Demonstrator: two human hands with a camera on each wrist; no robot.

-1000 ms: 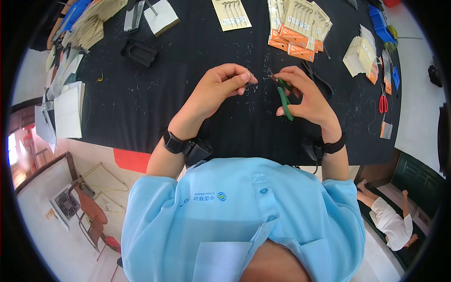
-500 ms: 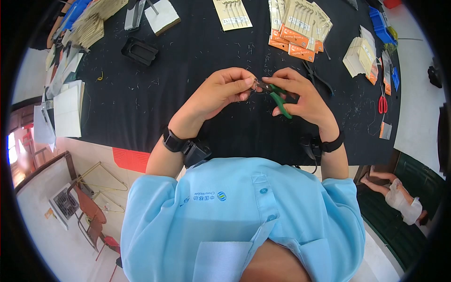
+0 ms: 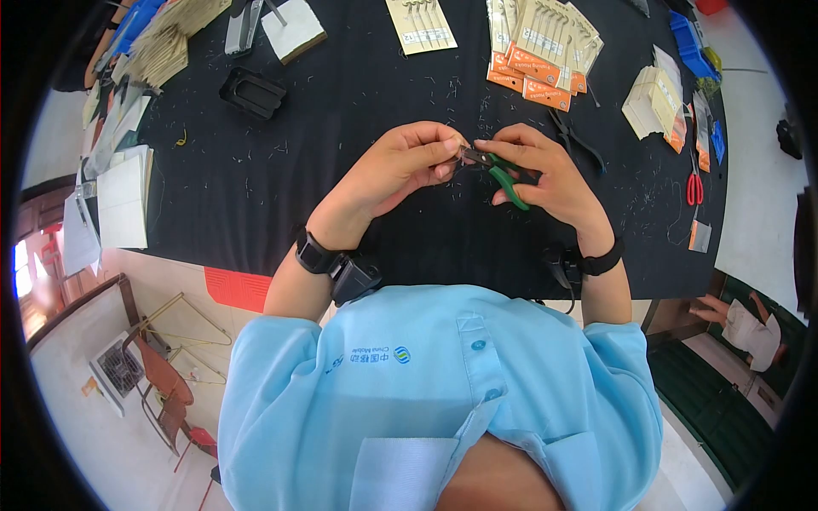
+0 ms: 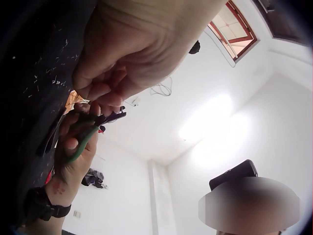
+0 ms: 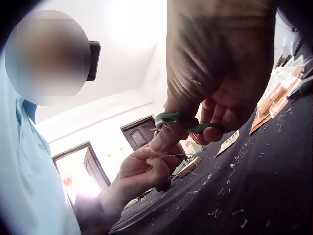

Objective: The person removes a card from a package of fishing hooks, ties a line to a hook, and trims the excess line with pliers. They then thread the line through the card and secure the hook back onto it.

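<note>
Scissors [image 3: 509, 189] sit gripped in the right hand [image 3: 550, 166], their long axis slanting toward the left hand [image 3: 413, 160], blade tips at its fingertips. Left thumb and forefinger pinch a thin strand [image 5: 169, 155]; whether blades touch it, I cannot tell.

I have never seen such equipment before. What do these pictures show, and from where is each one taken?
There is no robot here, only a person. The wide picture comes from the head camera, looking down; the other two come from the left and right wrist cameras. On the black cloth lie hook cards, pliers, red scissors and small white scraps. The right hand holds green scissors, their tips close to the left hand, which pinches something too small to make out.
</note>
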